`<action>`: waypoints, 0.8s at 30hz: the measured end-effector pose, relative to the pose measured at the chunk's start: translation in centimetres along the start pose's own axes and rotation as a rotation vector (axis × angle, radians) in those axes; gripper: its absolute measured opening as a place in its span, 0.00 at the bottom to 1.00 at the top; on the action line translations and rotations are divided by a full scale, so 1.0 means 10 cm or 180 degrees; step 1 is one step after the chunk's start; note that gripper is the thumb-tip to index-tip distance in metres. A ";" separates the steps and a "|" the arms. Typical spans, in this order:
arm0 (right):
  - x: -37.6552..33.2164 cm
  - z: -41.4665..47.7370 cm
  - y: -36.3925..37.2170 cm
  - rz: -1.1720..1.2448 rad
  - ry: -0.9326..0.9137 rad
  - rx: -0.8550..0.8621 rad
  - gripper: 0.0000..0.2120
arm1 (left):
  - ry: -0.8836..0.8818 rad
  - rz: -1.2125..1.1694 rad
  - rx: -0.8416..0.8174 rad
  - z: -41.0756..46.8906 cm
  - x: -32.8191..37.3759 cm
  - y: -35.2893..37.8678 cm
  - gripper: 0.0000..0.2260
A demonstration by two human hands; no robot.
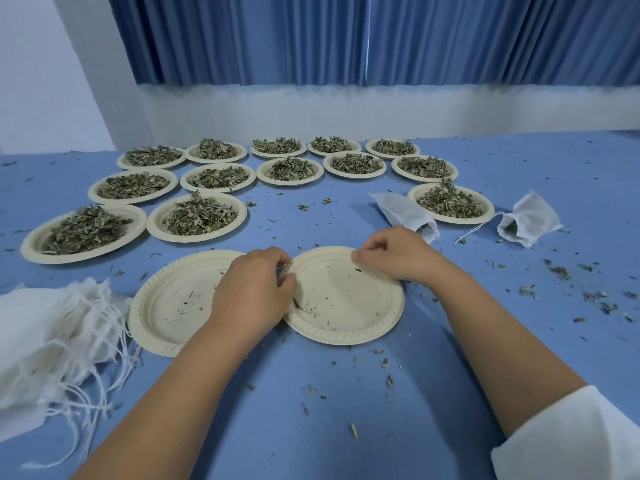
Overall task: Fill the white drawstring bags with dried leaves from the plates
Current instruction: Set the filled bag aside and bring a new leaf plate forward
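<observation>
The left hand (pixel 254 289), gripping the right-hand empty plate (pixel 349 303), hides its left rim. Left of that plate the pile of empty drawstring bags (pixel 52 341) runs off frame; behind it the right hand (pixel 391 254) covers part of the mouth of a filled bag (pixel 401 209)

Left hand (pixel 254 291) knuckles up, fingers curled onto the 9 o'clock rim of an empty paper plate (pixel 346 306), right hand (pixel 391 254) pinching its 1 o'clock rim, bare forearms entering from 7 and 5 o'clock, white sleeve (pixel 571 434) at the right elbow.
</observation>
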State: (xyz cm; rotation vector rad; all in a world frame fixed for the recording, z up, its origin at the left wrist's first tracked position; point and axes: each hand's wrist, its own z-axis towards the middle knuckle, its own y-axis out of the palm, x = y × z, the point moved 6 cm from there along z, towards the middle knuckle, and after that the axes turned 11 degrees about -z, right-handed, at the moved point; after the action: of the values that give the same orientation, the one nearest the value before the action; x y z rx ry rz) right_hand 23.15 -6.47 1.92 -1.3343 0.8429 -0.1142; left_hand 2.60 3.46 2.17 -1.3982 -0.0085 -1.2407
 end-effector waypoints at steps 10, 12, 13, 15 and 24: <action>0.03 -0.06 -0.13 0.0783 0.0038 -0.0410 0.07 | 0.0051 -0.0421 0.0326 -0.01 0.10 -0.13 0.09; 0.01 -0.07 -0.13 0.1114 0.0114 -0.0325 0.06 | 0.0010 -0.0614 0.0419 0.00 0.09 -0.20 0.07; -0.03 -0.07 -0.12 0.1326 0.0157 -0.0273 0.05 | -0.0038 -0.0698 0.0459 0.01 0.07 -0.24 0.07; -0.15 -0.09 -0.04 0.1658 0.0201 -0.0238 0.05 | -0.0195 -0.0822 0.0514 0.04 -0.04 -0.36 0.06; -1.01 -0.19 0.64 0.2460 -0.0001 -0.0739 0.07 | -0.0893 0.0016 0.0825 0.09 -0.62 -1.02 0.09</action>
State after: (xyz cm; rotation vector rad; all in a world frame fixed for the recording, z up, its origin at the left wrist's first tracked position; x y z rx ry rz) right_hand 12.43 -0.92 1.00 -1.1333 1.3448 0.6033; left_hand -6.00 11.03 5.68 -1.3312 -0.3474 -0.9913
